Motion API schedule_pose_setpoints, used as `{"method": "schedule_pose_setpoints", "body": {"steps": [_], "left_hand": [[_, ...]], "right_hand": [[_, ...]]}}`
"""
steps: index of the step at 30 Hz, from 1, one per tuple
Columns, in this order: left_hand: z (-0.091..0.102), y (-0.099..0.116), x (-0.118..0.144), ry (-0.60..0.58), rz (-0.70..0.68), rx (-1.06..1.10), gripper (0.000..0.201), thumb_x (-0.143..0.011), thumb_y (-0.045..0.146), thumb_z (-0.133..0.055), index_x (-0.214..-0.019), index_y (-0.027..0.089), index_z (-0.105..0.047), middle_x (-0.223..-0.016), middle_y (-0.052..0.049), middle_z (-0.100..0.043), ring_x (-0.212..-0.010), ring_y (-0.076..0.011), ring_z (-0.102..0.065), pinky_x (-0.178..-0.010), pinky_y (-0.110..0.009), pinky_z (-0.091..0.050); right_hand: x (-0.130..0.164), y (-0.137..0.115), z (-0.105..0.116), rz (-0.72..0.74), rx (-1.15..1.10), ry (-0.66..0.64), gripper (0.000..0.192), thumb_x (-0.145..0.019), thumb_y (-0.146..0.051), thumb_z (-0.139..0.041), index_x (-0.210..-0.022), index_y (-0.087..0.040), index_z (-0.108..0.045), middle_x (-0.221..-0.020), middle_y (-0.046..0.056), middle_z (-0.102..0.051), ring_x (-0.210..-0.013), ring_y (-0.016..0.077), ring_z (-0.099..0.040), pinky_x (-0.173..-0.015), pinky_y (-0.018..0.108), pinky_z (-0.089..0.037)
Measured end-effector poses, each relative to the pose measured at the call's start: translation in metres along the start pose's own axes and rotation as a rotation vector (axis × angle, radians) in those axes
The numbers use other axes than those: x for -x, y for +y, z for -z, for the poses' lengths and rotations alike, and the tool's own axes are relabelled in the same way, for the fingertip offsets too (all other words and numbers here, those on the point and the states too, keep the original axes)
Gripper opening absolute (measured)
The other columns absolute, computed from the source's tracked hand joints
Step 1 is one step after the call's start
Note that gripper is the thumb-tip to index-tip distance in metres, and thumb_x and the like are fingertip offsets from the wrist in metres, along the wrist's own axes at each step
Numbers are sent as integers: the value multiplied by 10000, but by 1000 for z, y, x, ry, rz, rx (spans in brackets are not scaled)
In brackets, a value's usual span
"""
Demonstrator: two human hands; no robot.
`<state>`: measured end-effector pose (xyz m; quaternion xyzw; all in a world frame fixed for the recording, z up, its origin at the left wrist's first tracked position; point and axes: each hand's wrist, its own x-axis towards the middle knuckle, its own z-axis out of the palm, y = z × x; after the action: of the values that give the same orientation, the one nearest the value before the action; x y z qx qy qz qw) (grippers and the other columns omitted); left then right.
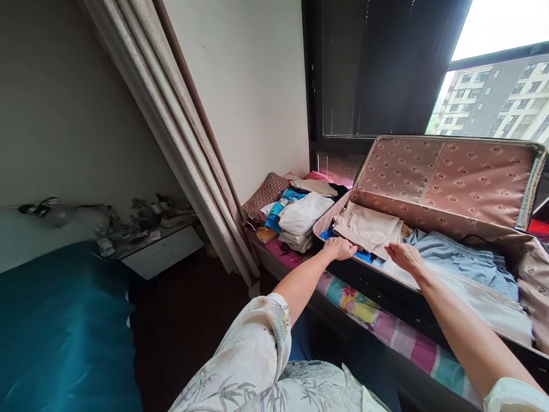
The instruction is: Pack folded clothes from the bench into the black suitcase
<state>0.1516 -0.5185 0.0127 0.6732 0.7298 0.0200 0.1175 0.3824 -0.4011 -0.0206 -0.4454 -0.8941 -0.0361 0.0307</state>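
Observation:
A folded beige garment with a gathered waistband (366, 224) lies inside the open suitcase (386, 286), near its left end. My left hand (340, 248) is closed over the suitcase's near rim, right by the waistband. With fingers curled in, my right hand (405, 257) sits at the garment's near right corner. What either hand grips is hidden behind the fingers. Grey-blue shorts (461, 257) and a white folded cloth (484, 306) lie farther right in the case. Some blue fabric (364, 256) shows beneath the beige garment.
Left of the suitcase, folded clothes (305, 212) are piled against a patterned cushion (268, 194). A checked, flowered cover (377, 326) lies under the case. The patterned lid (476, 180) leans up by the window. A curtain (180, 126) hangs left; a cluttered white cabinet (165, 252) stands beyond.

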Motion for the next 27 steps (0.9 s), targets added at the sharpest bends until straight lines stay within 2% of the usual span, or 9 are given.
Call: {"method": "schedule_pose_setpoints", "body": {"steps": [5, 9, 12, 14, 18, 20, 23, 25, 27], "left_hand": [[-7, -2, 0, 17, -33, 78, 471, -993, 545, -432, -1179, 276, -771, -1271, -93, -733, -1225, -302, -659, -1051, -439, -496], [1, -31, -15, 169, -194, 505, 405, -964, 414, -554, -1248, 177, -720, -1136, -105, -765, -986, -216, -732, -874, -338, -586], [39, -83, -39, 412, -160, 684, 388, -979, 318, -513, -1282, 144, -681, -1121, -112, -754, -877, -169, -721, -757, -286, -603], [76, -127, -60, 600, -66, 549, 342, -955, 230, -516, -1231, 158, -706, -1218, -115, -724, -930, -169, -701, -846, -305, -599], [132, -216, -107, 628, 162, 150, 411, -909, 95, -497, -1269, 125, -692, -1303, -154, -670, -1191, -234, -634, -1087, -360, -488], [140, -252, -134, 572, 231, 36, 456, -916, 88, -481, -1335, 120, -657, -1349, -166, -639, -1276, -253, -588, -1134, -379, -436], [132, -294, -175, 472, 269, -33, 512, -927, 100, -473, -1419, 152, -606, -1506, -175, -518, -1331, -275, -548, -1126, -395, -418], [124, -316, -201, 412, 291, -47, 537, -925, 113, -483, -1447, 185, -588, -1577, -171, -437, -1332, -302, -547, -1106, -414, -422], [118, -333, -225, 397, 314, -31, 530, -922, 134, -505, -1437, 209, -603, -1558, -169, -460, -1288, -326, -575, -1076, -434, -435]], "right_hand": [[1, -8, 5, 32, -21, -42, 423, -1051, -370, -376, -978, -190, -751, -1038, 135, -782, -940, 249, -727, -722, 309, -415], [2, -13, 10, 73, -42, -25, 387, -1048, -348, -386, -948, -203, -730, -1030, 104, -783, -921, 225, -729, -690, 287, -398], [0, -18, 10, 124, -53, 3, 368, -1050, -328, -395, -909, -200, -710, -969, 96, -778, -867, 214, -727, -643, 280, -368], [-2, -21, 6, 175, -73, 33, 353, -1049, -318, -409, -880, -198, -695, -912, 84, -767, -823, 205, -721, -622, 277, -351], [-5, -22, -8, 329, -112, 159, 310, -1037, -284, -452, -828, -201, -665, -816, 51, -727, -720, 176, -689, -596, 274, -329], [-4, -20, -14, 395, -119, 254, 292, -1027, -250, -468, -798, -204, -643, -742, 34, -686, -647, 162, -653, -580, 280, -320], [0, -17, -17, 458, -128, 361, 293, -1025, -221, -470, -762, -208, -598, -679, 12, -624, -572, 147, -600, -560, 292, -319], [4, -17, -16, 471, -126, 379, 296, -1031, -209, -458, -763, -210, -583, -679, 7, -605, -559, 139, -580, -557, 295, -329], [6, -18, -14, 472, -120, 369, 302, -1036, -190, -440, -768, -211, -578, -687, 8, -593, -558, 134, -564, -558, 296, -339]]}}
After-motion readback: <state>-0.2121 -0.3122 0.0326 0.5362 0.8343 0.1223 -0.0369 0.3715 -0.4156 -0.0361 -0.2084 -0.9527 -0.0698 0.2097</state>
